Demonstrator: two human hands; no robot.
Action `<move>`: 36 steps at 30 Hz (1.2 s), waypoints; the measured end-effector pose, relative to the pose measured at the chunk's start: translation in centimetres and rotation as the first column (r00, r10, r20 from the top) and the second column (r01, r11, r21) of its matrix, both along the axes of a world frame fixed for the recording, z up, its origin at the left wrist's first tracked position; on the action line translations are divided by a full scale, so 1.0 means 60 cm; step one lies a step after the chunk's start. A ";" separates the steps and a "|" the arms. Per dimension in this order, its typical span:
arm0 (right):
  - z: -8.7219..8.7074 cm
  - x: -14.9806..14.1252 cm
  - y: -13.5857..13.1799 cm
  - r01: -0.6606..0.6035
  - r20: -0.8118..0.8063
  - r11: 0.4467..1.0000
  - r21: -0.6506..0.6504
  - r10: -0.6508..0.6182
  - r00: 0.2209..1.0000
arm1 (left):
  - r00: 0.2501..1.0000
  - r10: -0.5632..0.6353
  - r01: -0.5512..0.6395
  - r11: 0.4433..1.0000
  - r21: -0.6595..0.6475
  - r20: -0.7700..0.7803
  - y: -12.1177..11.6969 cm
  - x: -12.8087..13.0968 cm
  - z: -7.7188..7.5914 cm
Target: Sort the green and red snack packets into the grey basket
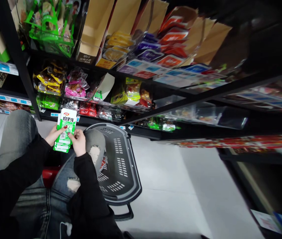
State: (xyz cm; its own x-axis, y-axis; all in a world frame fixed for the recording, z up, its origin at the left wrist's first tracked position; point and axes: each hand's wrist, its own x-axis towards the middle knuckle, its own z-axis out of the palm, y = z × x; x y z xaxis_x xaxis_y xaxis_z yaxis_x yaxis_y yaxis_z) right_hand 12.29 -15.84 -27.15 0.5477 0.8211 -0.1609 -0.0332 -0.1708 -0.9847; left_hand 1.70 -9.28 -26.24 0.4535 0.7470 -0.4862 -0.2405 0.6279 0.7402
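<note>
A stack of green-and-white snack packets (66,127) with dark lettering is held upright above my lap. My left hand (53,135) grips the stack from its left side, the thumb lying across the front. On the right edge, my right hand (78,141) has its fingers curled in with the thumb pressed against the packets. Both hands are closed on the same stack. Close to my right knee stands a grey shopping basket (121,156) with slotted walls, and a red-and-white packet (103,163) shows inside it, partly hidden by my leg.
Black shelves (141,83) ahead hold several bins of packaged snacks, including yellow packets (49,79) and pink packets (76,85). Cardboard boxes (121,20) line the upper level. A slanted black rail (205,96) crosses on the right. Pale tiled floor (165,179) extends beside the basket.
</note>
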 end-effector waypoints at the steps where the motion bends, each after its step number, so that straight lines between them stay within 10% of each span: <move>1: -0.002 0.003 -0.001 0.006 -0.024 1.000 0.014 -0.006 1.000 | 1.000 0.011 -0.011 1.000 0.003 0.001 0.001 0.000 -0.001; 29: 0.016 0.034 -0.023 0.196 -0.034 0.954 0.227 -0.193 0.981 | 0.995 0.094 -0.093 0.996 0.012 -0.042 0.011 -0.001 -0.007; 32: 0.035 0.022 -0.035 0.295 0.259 0.923 0.246 -0.356 0.898 | 0.991 0.116 -0.115 0.993 0.021 -0.061 0.011 -0.001 -0.007; 36: 0.058 -0.022 -0.044 0.132 0.815 0.979 0.156 -0.203 0.542 | 0.987 0.148 -0.146 0.988 0.053 -0.054 0.009 0.003 -0.007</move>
State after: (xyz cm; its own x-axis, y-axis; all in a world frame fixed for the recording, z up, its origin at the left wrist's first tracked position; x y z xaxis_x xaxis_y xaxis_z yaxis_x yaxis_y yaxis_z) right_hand 10.97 -18.48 -23.67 0.5388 0.6890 0.4847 0.7767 -0.1834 -0.6026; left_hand 1.89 -8.74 -26.69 0.3095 0.8271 -0.4692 -0.2838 0.5513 0.7845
